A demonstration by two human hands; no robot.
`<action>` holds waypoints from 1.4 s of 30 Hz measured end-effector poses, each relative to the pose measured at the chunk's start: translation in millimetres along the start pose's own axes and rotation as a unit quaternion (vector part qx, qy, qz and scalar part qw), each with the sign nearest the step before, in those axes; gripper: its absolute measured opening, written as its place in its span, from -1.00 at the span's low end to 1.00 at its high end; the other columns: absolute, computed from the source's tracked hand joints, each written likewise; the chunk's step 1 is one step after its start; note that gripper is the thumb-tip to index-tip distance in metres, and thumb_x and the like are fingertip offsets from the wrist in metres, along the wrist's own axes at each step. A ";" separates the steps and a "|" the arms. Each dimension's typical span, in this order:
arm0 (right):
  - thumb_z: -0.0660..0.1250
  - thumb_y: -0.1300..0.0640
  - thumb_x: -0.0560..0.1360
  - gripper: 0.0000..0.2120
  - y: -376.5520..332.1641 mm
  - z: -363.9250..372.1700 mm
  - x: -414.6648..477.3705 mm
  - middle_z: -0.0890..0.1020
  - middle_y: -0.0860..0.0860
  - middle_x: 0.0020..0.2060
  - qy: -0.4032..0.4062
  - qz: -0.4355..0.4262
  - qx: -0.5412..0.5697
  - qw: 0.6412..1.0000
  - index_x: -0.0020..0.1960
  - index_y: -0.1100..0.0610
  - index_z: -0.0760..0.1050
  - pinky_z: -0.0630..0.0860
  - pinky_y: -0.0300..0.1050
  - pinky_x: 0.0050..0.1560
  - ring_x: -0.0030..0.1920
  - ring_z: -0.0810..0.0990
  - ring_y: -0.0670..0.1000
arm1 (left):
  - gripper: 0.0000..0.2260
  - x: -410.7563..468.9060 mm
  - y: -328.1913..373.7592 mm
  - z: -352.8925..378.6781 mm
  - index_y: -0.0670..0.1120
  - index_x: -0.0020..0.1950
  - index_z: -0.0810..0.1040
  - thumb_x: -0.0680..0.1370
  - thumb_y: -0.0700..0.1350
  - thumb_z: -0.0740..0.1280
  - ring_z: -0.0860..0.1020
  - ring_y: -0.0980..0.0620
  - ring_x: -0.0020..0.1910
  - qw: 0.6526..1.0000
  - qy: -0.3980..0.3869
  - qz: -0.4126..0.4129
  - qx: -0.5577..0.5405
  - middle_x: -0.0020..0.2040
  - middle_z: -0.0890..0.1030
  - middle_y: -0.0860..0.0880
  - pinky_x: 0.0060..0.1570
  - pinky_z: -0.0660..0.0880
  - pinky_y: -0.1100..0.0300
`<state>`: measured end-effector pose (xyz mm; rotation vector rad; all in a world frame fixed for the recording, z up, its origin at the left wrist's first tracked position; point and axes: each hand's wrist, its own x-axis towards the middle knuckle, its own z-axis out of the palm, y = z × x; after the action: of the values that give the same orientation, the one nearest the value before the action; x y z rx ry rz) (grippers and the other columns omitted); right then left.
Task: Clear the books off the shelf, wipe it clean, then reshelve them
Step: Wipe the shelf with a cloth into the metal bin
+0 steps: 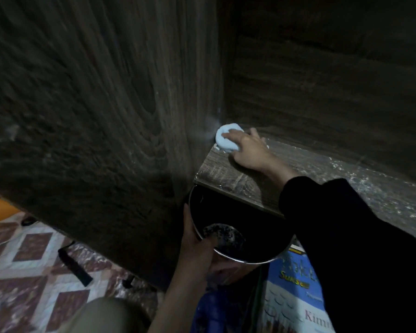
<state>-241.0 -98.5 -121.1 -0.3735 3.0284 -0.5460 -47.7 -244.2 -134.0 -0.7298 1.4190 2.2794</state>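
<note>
My right hand (249,150) presses a pale blue cloth (226,138) into the back left corner of the dark wooden shelf (226,174), fingers curled over the cloth. White dust and streaks cover the shelf board toward the right. My left hand (197,239) grips the rim of a dark round metal bowl (245,219), held just under the shelf's front edge; specks of dirt lie in its bottom. A blue and white book (291,292) lies below the bowl, partly hidden by my right sleeve.
The shelf unit's wooden side panel (101,116) fills the left of the view. A patterned mat (34,255) covers the floor at lower left, with a black strap-like object (75,267) on it. My knee (101,316) shows at the bottom.
</note>
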 end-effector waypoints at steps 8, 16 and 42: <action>0.20 0.20 0.52 -0.44 13.1 -13.2 12.8 0.20 -0.03 0.52 0.023 0.056 0.107 0.992 0.50 -0.08 0.24 0.08 0.12 0.47 0.47 0.15 0.15 | -0.14 5.2 -0.9 -0.4 0.37 0.46 0.09 0.48 -0.48 0.21 0.53 -0.24 0.16 1.000 0.010 -0.003 0.020 0.31 0.43 0.06 -0.34 0.62 -0.11; 0.21 0.11 0.52 -0.43 -5.9 14.0 -13.1 0.17 -0.09 0.53 -0.010 -0.004 0.023 1.000 0.49 -0.14 0.21 0.08 0.11 0.46 0.50 0.12 0.08 | -0.13 5.8 0.3 0.5 0.38 0.46 0.06 0.48 -0.48 0.20 0.52 -0.30 0.16 1.000 0.008 -0.001 0.019 0.38 0.40 0.02 -0.42 0.60 -0.05; 0.02 0.01 0.53 -0.46 28.1 10.5 -113.7 0.12 0.15 0.53 0.131 0.140 -0.007 0.981 0.51 -0.09 0.20 0.11 0.23 0.42 0.48 0.15 0.25 | -0.17 3.7 -3.2 5.5 0.30 0.51 -0.02 0.51 -0.48 0.12 0.52 -0.33 0.17 0.999 0.002 0.019 0.036 0.44 0.33 -0.01 -0.47 0.59 0.00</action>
<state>-136.3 -49.0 -140.9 0.1373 3.2523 -0.5941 -50.2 -237.7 -136.4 -0.6912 1.5197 2.2437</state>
